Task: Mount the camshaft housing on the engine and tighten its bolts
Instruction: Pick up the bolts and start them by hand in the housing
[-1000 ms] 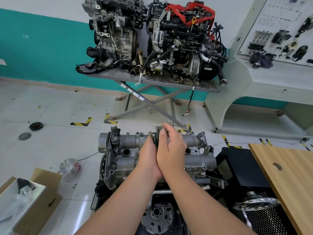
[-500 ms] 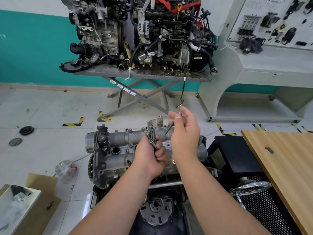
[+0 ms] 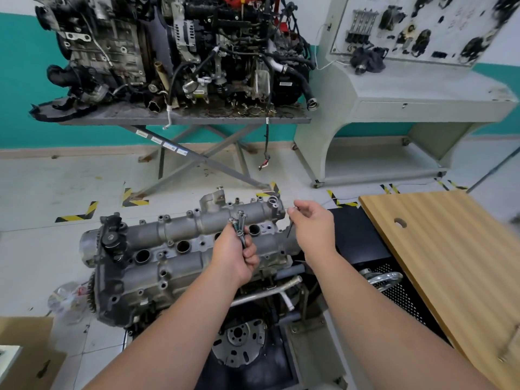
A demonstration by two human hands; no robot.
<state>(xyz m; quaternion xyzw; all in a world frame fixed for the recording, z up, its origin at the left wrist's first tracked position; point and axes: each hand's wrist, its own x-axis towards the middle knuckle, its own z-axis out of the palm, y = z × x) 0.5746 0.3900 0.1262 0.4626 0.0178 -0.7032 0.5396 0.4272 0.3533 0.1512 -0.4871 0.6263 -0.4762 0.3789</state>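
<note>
1. The housing sits on top of the engine, in front of the person.
2. The left hand is above the housing's middle, fingers curled tight round a bunch of bolts whose heads stick up.
3. The right hand hovers just past the housing's right end, thumb and fingers pinched on a single bolt that hangs down.
4. A wooden board lies to the right of the housing.
5. Two other engines rest on a stand beyond the housing.
</note>
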